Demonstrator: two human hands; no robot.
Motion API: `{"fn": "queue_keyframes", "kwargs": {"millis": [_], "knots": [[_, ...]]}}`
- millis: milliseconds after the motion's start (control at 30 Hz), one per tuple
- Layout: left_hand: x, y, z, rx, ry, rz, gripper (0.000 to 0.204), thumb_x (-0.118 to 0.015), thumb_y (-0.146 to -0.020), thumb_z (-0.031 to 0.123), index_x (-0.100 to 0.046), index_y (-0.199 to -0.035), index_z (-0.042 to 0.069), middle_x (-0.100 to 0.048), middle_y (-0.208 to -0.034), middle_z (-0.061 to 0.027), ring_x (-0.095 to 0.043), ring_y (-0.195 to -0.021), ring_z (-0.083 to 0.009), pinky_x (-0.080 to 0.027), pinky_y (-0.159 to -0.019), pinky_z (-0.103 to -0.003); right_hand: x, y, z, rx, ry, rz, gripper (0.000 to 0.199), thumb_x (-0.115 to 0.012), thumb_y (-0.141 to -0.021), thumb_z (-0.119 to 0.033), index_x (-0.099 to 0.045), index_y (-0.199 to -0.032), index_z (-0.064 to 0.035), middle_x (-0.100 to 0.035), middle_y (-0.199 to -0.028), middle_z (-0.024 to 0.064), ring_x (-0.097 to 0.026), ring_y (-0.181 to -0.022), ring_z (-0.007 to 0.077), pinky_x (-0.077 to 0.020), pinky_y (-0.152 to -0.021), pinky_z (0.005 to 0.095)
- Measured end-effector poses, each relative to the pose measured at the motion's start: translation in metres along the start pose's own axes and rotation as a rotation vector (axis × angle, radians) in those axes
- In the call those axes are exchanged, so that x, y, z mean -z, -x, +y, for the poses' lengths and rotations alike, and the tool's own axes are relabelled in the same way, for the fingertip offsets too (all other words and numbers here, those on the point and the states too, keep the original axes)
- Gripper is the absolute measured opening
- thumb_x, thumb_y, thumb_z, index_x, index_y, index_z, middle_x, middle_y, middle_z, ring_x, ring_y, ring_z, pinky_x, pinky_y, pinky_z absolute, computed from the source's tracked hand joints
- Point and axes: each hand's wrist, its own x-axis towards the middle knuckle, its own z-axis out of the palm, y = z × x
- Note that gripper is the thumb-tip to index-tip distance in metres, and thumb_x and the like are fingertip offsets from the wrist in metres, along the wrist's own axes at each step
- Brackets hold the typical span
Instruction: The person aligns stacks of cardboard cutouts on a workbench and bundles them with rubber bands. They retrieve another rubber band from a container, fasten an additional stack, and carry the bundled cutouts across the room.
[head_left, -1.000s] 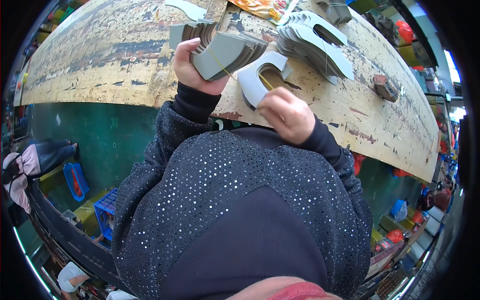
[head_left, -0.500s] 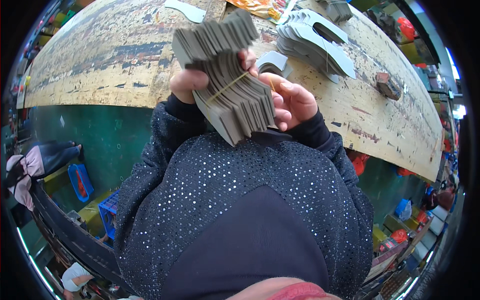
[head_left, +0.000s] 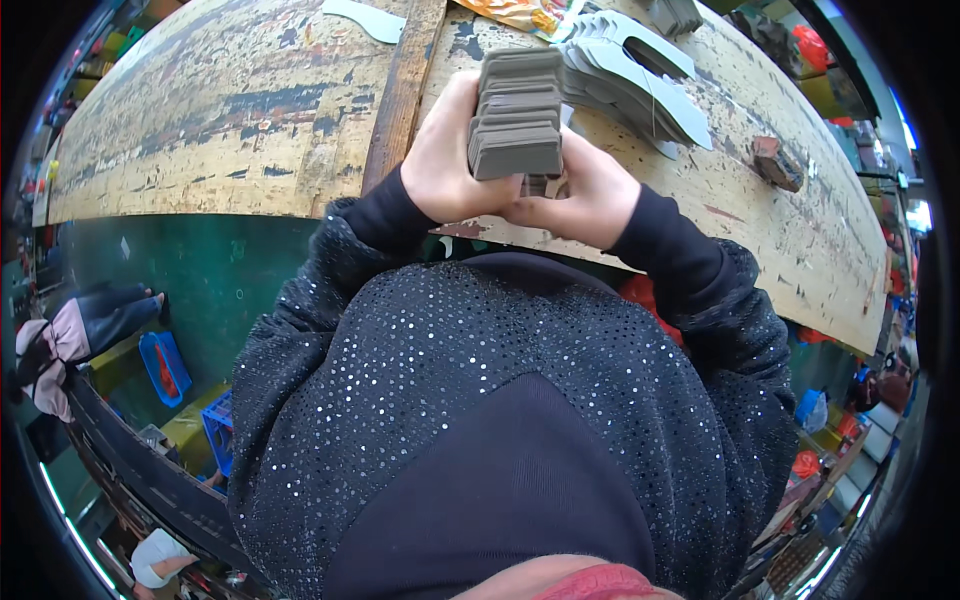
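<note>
A thick stack of flat grey cardboard-like cut pieces (head_left: 518,112) is held up edge-on above the near edge of the worn, paint-flaked wooden table (head_left: 200,120). Its long axis runs away from the person, from the hands toward the far side of the table, and the layered edges face the camera.

The left hand (head_left: 445,160) wraps the stack's left side, fingers curled round it and closed on it. The right hand (head_left: 585,195) cups the near lower end from the right — it too is closed on the stack, thumb side pressing the bottom pieces. Both forearms, in black sleeves (head_left: 670,250) under a dark sequinned top, come up from the lower edge and meet in front of the chest, wrists bent inward.

Just beyond the stack lies a fanned pile of larger grey horseshoe-shaped cut pieces (head_left: 630,70), close to the held stack's far end. A single grey cut piece (head_left: 365,18) lies further left, and a small reddish-brown block (head_left: 770,160) sits to the right. Left of the hands the tabletop is bare up to a dark wooden strip (head_left: 400,90) running across it.
</note>
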Motion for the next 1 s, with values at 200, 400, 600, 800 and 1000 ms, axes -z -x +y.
{"fn": "queue_keyframes", "kwargs": {"millis": [200,400,600,800,1000], "knots": [[-0.012,0.004,-0.007,-0.149,-0.127,0.206,0.059,-0.064,-0.065,0.009,-0.04,-0.117,-0.003,-0.053,-0.099,-0.0108,-0.053,-0.091,-0.0174,-0.044,-0.083,-0.032,-0.013,0.012,0.002,0.098,0.698,0.284,0.09,-0.08,-0.061,-0.03,-0.032,-0.135,-0.0098,-0.051,-0.102,0.0269,-0.06,-0.085,0.0404,-0.0511,-0.078,0.0423],[-0.003,0.015,-0.016,0.008,0.349,0.259,0.041,-0.062,-0.072,0.002,-0.049,-0.11,-0.001,-0.054,-0.112,-0.0174,-0.055,-0.102,-0.0214,-0.046,-0.089,-0.034,-0.02,0.013,-0.004,0.105,0.407,0.446,0.094,-0.084,-0.057,-0.031,-0.029,-0.131,-0.0079,-0.049,-0.09,0.015,-0.058,-0.079,0.0275,-0.0504,-0.073,0.0375],[0.023,-0.003,-0.003,0.116,1.264,0.529,0.042,-0.049,-0.076,0.031,-0.056,-0.097,-0.005,-0.06,-0.102,-0.0179,-0.06,-0.09,-0.028,-0.047,-0.084,-0.039,-0.036,0.012,0.032,-0.049,0.223,0.279,0.09,-0.085,-0.059,-0.031,-0.034,-0.129,-0.0058,-0.052,-0.079,0.0071,-0.056,-0.065,0.0166,-0.0491,-0.063,0.029],[0.021,-0.006,-0.004,0.255,1.472,0.4,0.043,-0.044,-0.079,0.035,-0.062,-0.101,0.002,-0.063,-0.101,-0.0146,-0.061,-0.089,-0.0307,-0.045,-0.088,-0.043,-0.031,0.006,0.042,0.389,0.11,0.55,0.035,-0.067,-0.08,0.0,-0.057,-0.113,-0.0029,-0.056,-0.083,0.0048,-0.054,-0.063,0.0048,-0.0467,-0.056,0.0193],[0.005,0.0,-0.015,0.351,1.633,0.211,0.048,-0.041,-0.08,0.04,-0.062,-0.105,0.006,-0.065,-0.097,-0.0127,-0.062,-0.088,-0.0294,-0.047,-0.085,-0.043,-0.021,-0.016,0.012,0.864,0.646,0.684,0.024,-0.074,-0.071,-0.004,-0.064,-0.093,-0.0042,-0.058,-0.085,0.0094,-0.059,-0.066,0.0194,-0.0502,-0.059,0.0284]]}}
